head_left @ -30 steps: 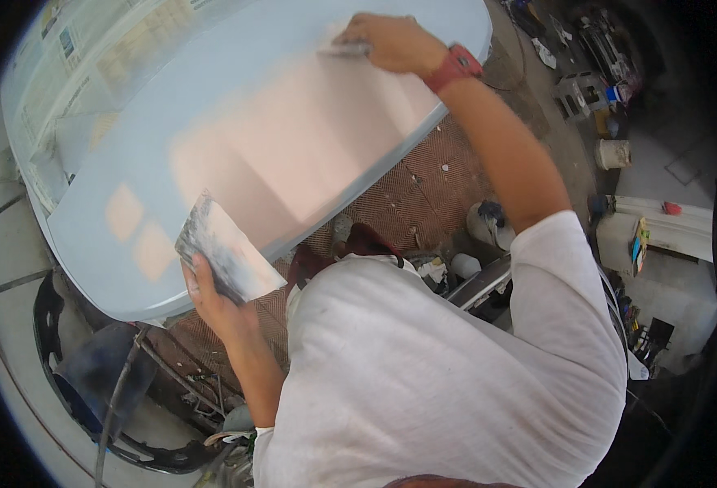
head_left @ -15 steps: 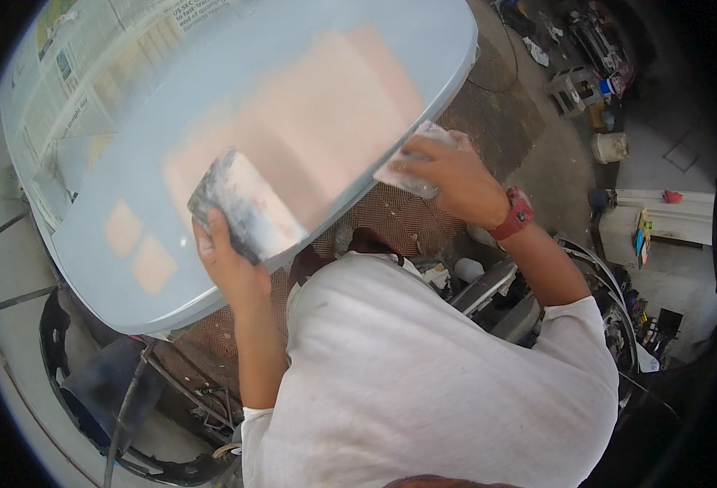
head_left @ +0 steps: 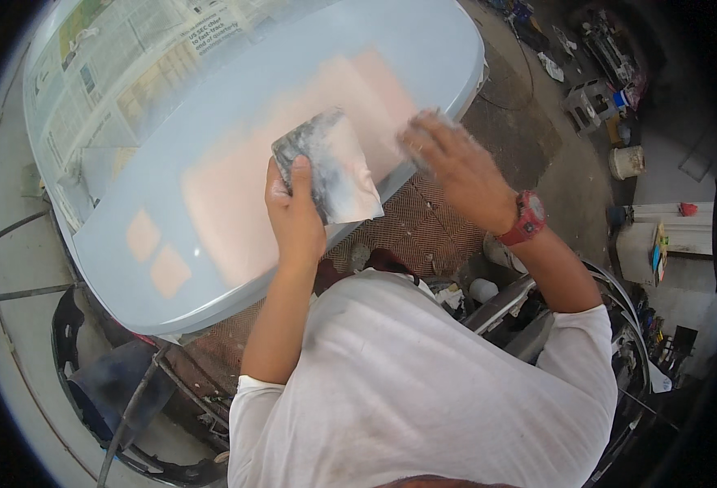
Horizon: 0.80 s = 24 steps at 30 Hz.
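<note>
My left hand (head_left: pixel 296 198) grips a flat, roughly rectangular plate (head_left: pixel 334 167) by its lower left edge, thumb on top. Its face is smeared dark grey, white and pale pink. The plate is held over a curved, light grey-blue painted panel (head_left: pixel 118 272) with a large pinkish patch (head_left: pixel 224 211) and two small ones. At the panel's right edge, my right hand (head_left: pixel 466 172) is blurred by motion, fingers bent over a whitish pad (head_left: pixel 418 154). Most of the pad is hidden under the fingers. A red watch (head_left: pixel 527 218) is on my right wrist.
Newspaper (head_left: pixel 143 81) covers the panel's far left part. Metal bars (head_left: pixel 135 403) and a dark curved car part (head_left: pixel 65 333) stand at lower left. A white bucket (head_left: pixel 626 163), a grey stool (head_left: pixel 590 106) and a cabinet (head_left: pixel 639 252) are at right. A patterned mat (head_left: pixel 423 215) lies below.
My left hand has moved up and right with the smeared plate. My right hand has shifted slightly up, its fingers now over the panel's edge. The view has shifted a little.
</note>
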Each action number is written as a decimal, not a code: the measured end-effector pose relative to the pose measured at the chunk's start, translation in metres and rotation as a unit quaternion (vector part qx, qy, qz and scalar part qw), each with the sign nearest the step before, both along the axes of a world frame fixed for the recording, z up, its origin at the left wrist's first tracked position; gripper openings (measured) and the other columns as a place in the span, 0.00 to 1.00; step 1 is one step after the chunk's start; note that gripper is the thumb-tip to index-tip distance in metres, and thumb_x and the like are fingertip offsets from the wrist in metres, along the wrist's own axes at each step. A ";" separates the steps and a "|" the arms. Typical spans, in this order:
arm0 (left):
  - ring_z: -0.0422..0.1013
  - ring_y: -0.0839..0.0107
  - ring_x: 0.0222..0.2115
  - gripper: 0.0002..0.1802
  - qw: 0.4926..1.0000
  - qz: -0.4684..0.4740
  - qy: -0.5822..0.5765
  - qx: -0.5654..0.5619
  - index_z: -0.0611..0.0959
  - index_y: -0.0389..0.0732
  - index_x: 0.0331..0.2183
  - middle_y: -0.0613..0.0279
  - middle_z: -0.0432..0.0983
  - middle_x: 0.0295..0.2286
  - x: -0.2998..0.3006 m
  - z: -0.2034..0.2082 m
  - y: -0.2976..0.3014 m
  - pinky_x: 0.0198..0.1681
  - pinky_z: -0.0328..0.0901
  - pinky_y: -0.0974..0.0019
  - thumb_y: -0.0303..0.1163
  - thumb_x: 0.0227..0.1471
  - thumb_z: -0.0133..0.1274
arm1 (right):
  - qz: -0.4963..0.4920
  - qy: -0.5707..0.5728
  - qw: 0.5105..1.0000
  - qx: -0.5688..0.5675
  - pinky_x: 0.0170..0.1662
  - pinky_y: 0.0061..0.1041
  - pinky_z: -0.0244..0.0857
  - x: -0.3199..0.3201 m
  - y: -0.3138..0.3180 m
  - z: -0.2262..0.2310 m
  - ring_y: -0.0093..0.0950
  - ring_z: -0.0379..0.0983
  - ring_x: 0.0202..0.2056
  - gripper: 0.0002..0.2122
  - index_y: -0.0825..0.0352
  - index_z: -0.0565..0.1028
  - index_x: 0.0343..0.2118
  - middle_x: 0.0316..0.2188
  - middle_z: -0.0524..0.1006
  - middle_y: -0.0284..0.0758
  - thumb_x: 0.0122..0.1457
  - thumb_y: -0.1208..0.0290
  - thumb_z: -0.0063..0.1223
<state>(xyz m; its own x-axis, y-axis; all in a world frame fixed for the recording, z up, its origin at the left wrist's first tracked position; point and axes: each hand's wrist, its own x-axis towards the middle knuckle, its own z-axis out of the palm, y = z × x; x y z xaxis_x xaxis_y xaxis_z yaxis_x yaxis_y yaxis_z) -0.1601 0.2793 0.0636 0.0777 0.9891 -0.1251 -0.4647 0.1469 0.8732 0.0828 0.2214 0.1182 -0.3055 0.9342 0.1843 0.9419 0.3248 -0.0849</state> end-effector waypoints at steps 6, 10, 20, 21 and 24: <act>0.72 0.71 0.44 0.19 0.951 0.064 0.269 0.138 0.78 0.33 0.50 0.54 0.78 0.44 0.012 0.026 -0.013 0.47 0.68 0.67 0.39 0.70 0.51 | 0.042 0.029 0.998 0.026 0.68 0.60 0.50 -0.045 -0.010 0.002 0.46 0.60 0.69 0.31 0.48 0.74 0.62 0.64 0.69 0.40 0.54 0.82 0.52; 0.74 0.68 0.47 0.20 0.968 0.174 0.162 0.083 0.76 0.33 0.55 0.53 0.77 0.47 -0.023 -0.005 0.001 0.50 0.70 0.64 0.38 0.70 0.50 | 0.088 0.015 0.995 -0.047 0.66 0.58 0.54 -0.032 -0.014 -0.012 0.47 0.61 0.68 0.32 0.45 0.74 0.63 0.64 0.69 0.40 0.54 0.81 0.51; 0.75 0.64 0.52 0.25 0.990 0.111 0.016 -0.089 0.72 0.35 0.61 0.55 0.76 0.52 -0.060 -0.010 -0.059 0.53 0.74 0.59 0.38 0.69 0.51 | -0.033 0.004 0.996 -0.084 0.56 0.57 0.64 0.069 0.217 -0.043 0.38 0.75 0.56 0.30 0.46 0.76 0.60 0.58 0.75 0.26 0.55 0.82 0.45; 0.75 0.64 0.51 0.25 0.989 0.111 0.013 -0.093 0.72 0.35 0.61 0.56 0.76 0.52 -0.060 -0.010 -0.064 0.52 0.74 0.59 0.38 0.69 0.51 | -0.029 0.004 0.995 -0.092 0.56 0.64 0.60 0.066 0.229 -0.048 0.37 0.75 0.57 0.30 0.44 0.77 0.60 0.58 0.76 0.26 0.55 0.81 0.46; 0.76 0.65 0.50 0.25 0.987 0.126 0.014 -0.102 0.72 0.36 0.61 0.56 0.77 0.51 -0.058 -0.014 -0.071 0.51 0.74 0.60 0.37 0.69 0.51 | -0.048 -0.028 0.991 -0.118 0.56 0.64 0.59 0.054 0.245 -0.045 0.37 0.75 0.57 0.29 0.44 0.78 0.59 0.57 0.76 0.26 0.56 0.80 0.46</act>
